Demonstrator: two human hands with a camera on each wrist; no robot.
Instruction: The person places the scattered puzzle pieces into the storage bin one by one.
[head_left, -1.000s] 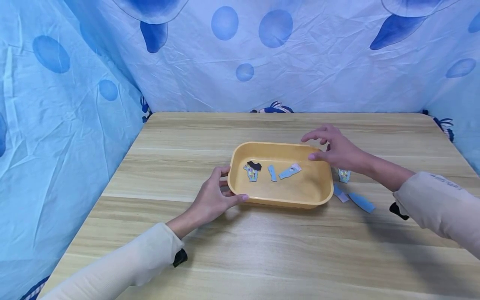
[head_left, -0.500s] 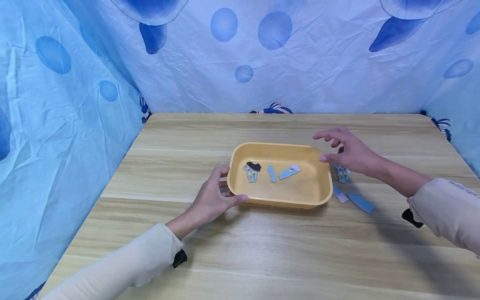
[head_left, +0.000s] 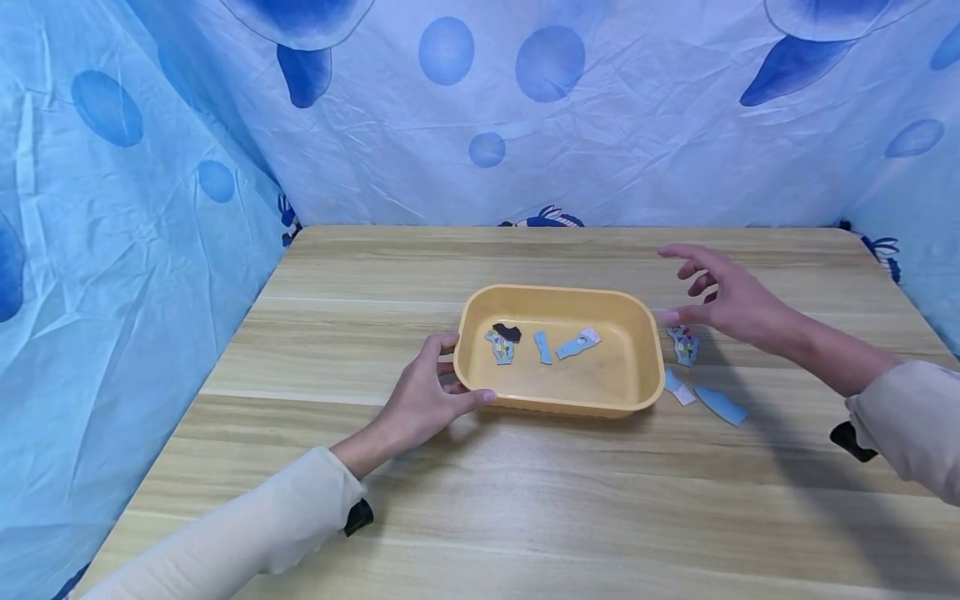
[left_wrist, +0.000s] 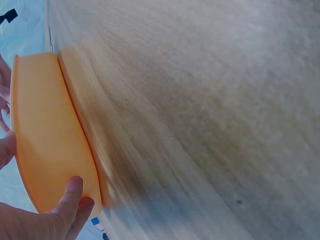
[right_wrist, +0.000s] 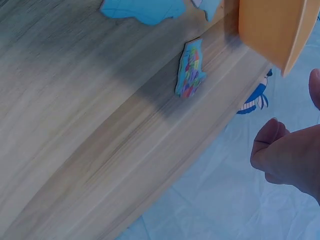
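My left hand (head_left: 423, 387) grips the left end of a yellow plastic tray (head_left: 555, 301), thumb on its front rim and fingers against the side wall. In the left wrist view its fingertips press the tray's outer wall (left_wrist: 47, 125). Flat printed puzzle pieces lie in the tray: a patterned one (head_left: 503, 350) beside a dark one (head_left: 507, 332), and two light blue ones, a narrow strip (head_left: 543, 347) and a longer piece (head_left: 578, 342). My right hand (head_left: 738, 304) hovers just right of the tray, holding nothing, thumb and fingers apart.
Right of the tray on the wooden table (head_left: 525, 517) lie a multicoloured piece (head_left: 683, 345), a blue-and-pink piece (head_left: 679, 387) and a plain blue piece (head_left: 721, 405). A blue patterned cloth (head_left: 600, 158) hangs behind the table and along its sides.
My right hand has moved right, from over the tray's right end to beyond its rim. The multicoloured piece on the table shows more fully. My left hand and the tray stay nearly still.
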